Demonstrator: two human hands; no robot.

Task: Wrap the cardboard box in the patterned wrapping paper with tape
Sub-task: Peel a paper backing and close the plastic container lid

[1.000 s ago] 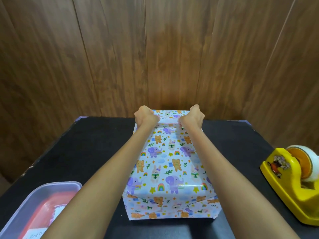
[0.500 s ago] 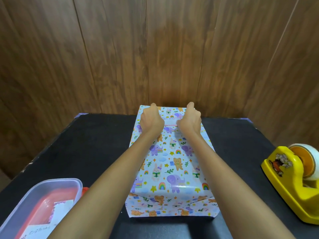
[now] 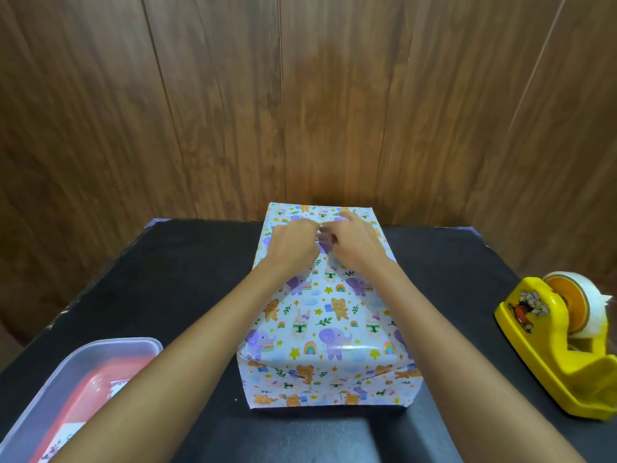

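Meeting on the wrapped box (image 3: 329, 379), left of the tape dispenser (image 3: 551, 332), your left hand (image 3: 293, 245) and right hand (image 3: 355, 245) likely steady the wrapping paper (image 3: 334, 315) for taping; blur hides pinching or pressing.

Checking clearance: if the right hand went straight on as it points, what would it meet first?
Probably the left hand beside it, blur hiding the gap; otherwise the wrapping paper at its far end.
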